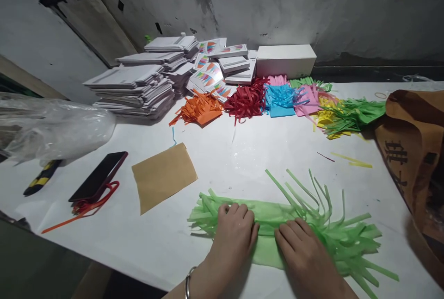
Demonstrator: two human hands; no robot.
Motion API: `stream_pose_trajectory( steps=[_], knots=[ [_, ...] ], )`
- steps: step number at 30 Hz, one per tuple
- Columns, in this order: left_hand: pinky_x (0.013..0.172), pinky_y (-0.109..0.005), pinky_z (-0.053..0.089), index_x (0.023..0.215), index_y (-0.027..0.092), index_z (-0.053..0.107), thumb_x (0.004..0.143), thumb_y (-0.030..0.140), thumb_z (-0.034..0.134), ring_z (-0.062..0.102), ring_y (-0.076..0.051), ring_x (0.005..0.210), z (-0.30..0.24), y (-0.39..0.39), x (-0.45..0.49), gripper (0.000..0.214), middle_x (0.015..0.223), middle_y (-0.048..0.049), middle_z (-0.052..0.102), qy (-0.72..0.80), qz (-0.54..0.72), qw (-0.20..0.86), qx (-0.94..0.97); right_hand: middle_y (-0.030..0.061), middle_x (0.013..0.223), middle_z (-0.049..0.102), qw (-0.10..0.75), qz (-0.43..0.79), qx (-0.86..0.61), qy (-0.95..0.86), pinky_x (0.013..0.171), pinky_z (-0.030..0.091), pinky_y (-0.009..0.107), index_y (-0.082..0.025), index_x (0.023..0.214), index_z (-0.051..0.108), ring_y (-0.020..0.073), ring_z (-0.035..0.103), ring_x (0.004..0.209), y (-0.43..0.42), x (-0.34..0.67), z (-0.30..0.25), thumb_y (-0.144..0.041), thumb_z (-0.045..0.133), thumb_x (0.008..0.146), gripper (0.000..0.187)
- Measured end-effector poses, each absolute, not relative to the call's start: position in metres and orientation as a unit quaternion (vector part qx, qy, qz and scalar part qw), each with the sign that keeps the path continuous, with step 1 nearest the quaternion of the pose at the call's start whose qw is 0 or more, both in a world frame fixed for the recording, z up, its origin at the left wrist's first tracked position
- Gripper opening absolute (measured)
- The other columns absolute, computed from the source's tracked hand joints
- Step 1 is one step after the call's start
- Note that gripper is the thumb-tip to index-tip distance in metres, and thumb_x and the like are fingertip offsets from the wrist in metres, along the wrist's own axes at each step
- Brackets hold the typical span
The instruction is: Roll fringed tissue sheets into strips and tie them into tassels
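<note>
A light green sheet of fringed tissue paper [268, 246] lies across the front of the white table, cut into loose strips at both ends. My left hand [233, 239] rests on its left part, fingers curled over a folded band of the paper. On the other side of the middle, my right hand [303, 250] grips the same band with bent fingers. Between the two hands the paper forms a fold, with a flat layer nearer me. My fingertips are partly hidden by the hands. Several fringe strips stick up beyond my right hand.
A brown paper piece [164, 176], a phone [99, 176] with a red strap and a black-yellow tool [43, 177] lie left. Behind are fringed bundles in orange [199, 109], red [247, 100] and blue [281, 100], stacked white cartons [133, 88] and a white box [286, 60]. A brown bag [398, 137] stands right.
</note>
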State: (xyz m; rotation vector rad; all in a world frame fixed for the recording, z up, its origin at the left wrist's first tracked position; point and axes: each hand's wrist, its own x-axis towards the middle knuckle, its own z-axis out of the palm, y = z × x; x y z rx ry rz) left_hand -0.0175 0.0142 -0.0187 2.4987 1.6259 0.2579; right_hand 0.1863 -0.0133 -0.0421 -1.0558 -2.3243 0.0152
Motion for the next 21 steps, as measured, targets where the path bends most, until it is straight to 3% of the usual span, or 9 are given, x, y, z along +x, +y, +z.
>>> stream_pose_trajectory(
  steps=[1,3,6,9,13,17,21],
  knots=[
    [0.087,-0.051,0.039,0.087,0.019,0.061,0.09,0.02,0.062,0.059,-0.028,0.087,-0.016,0.013,-0.019,0.003,0.091,-0.0058,0.066,0.532,0.112,0.082,0.835,0.0067,0.081,0.061,0.291,0.014,-0.4,-0.869,0.091,0.04,0.042,-0.012,0.097,0.067,0.0222,0.053,0.081,-0.014,0.185,-0.043,-0.007,0.035,0.1,0.033],
    [0.099,-0.057,0.032,0.099,0.02,0.061,0.089,0.019,0.063,0.056,-0.029,0.101,-0.013,0.009,-0.022,0.011,0.106,-0.0071,0.066,0.489,0.164,0.087,0.852,0.0037,0.077,0.058,0.313,0.057,-0.419,-0.85,0.084,0.04,0.038,-0.015,0.09,0.065,0.0197,0.05,0.076,-0.014,0.182,-0.043,-0.008,0.04,0.099,0.027],
    [0.109,-0.055,0.023,0.095,0.022,0.061,0.087,0.004,0.055,0.055,-0.024,0.102,-0.015,0.005,-0.024,0.02,0.101,-0.0031,0.066,0.42,0.197,0.078,0.883,0.0024,0.083,0.058,0.332,0.111,-0.438,-0.828,0.079,0.038,0.035,-0.018,0.09,0.062,0.0189,0.05,0.078,-0.013,0.177,-0.04,-0.012,0.047,0.1,0.018],
    [0.103,-0.049,0.03,0.083,0.02,0.059,0.087,-0.002,0.05,0.054,-0.02,0.088,-0.025,0.005,-0.026,0.024,0.085,-0.0006,0.064,0.397,0.204,0.089,0.891,0.0023,0.081,0.057,0.294,0.085,-0.424,-0.853,0.08,0.036,0.036,-0.019,0.086,0.06,0.0201,0.049,0.077,-0.012,0.174,-0.038,-0.013,0.039,0.102,0.028],
    [0.094,-0.045,0.032,0.088,0.022,0.064,0.096,0.009,0.054,0.054,-0.02,0.084,-0.034,0.006,-0.031,0.018,0.081,0.0009,0.066,0.396,0.23,0.129,0.879,0.0029,0.074,0.054,0.271,0.046,-0.409,-0.87,0.083,0.035,0.038,-0.019,0.079,0.058,0.0204,0.047,0.073,-0.014,0.185,-0.042,-0.01,0.024,0.104,0.043],
    [0.091,-0.045,0.033,0.087,0.021,0.064,0.099,0.016,0.05,0.056,-0.021,0.086,-0.027,0.0,-0.034,0.019,0.085,-0.0008,0.067,0.435,0.23,0.153,0.857,0.0064,0.093,0.062,0.28,0.036,-0.463,-0.84,0.095,0.032,0.045,-0.018,0.094,0.061,0.0232,0.053,0.091,-0.018,0.204,-0.047,-0.013,0.027,0.105,0.036],
    [0.09,-0.047,0.036,0.081,0.02,0.061,0.094,0.013,0.049,0.056,-0.023,0.087,-0.021,-0.002,-0.027,0.019,0.088,-0.0035,0.064,0.507,0.202,0.146,0.825,0.0041,0.082,0.056,0.218,0.01,-0.511,-0.831,0.081,0.031,0.043,-0.021,0.083,0.055,0.0245,0.05,0.08,-0.012,0.204,-0.049,-0.014,0.034,0.104,0.03]
  ],
)
